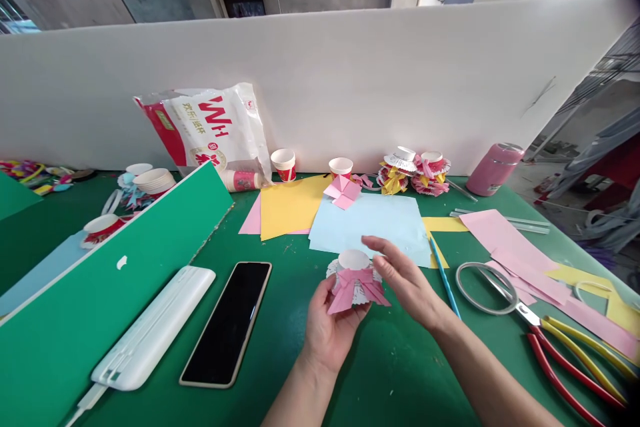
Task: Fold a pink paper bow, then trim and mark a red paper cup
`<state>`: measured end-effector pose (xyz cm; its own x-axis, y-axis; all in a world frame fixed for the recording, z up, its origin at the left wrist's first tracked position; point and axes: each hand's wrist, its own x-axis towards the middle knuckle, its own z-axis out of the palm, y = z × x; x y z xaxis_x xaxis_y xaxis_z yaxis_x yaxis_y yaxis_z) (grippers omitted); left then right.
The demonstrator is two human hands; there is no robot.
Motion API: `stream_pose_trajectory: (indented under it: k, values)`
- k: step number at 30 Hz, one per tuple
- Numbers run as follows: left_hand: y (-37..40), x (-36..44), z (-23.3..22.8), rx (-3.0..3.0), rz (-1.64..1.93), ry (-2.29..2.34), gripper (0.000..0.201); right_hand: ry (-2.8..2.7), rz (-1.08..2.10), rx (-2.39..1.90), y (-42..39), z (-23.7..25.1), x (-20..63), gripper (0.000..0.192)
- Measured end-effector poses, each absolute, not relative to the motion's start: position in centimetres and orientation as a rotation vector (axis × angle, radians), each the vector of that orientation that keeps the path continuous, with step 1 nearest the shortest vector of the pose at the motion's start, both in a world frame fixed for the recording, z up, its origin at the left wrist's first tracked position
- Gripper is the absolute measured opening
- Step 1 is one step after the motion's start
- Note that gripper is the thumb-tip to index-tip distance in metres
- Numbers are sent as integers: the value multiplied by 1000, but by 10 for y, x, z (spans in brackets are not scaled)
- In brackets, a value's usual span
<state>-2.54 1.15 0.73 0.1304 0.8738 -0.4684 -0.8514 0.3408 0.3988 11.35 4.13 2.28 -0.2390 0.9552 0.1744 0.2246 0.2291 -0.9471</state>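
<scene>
Phone: the black phone lies flat on the table, left of both hands and apart from them.
Left hand: this hand cups the decorated paper cup from below, thumb up along its left side, other fingers curled beneath and partly hidden.
Cup: above the table, in the left palm, pale round end up; its long axis stands roughly upright.
Bow: the pink bow spans the near side, its width running left to right.
Right hand: the other hand is at the cup's right, fingers loosely spread, thumb apart from forefinger, gripping nothing; the cup lies left of these fingertips. Whether the thumb brushes the frill, I cannot tell.
Stick: the blue stick lies beyond the right wrist.
</scene>
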Motion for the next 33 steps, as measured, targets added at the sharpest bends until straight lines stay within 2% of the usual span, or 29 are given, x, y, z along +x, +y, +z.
stream_pose_trajectory:
  k: [6,11,15,20,33]
  values:
    - [9,-27,10,-10,1210,689,23,-1357,1406,-1125,54,10,137,56]
    - [7,-28,11,-52,1147,619,22,-1362,1741,-845,56,1,148,67]
    - [5,-27,9,-46,1108,577,20,-1431,1890,-682,57,2,149,73]
    - [4,-26,8,-44,1078,567,23,-1585,1909,-638,61,12,150,79]
    - [7,-25,6,1,1090,719,17,-1748,1841,-730,74,20,151,78]
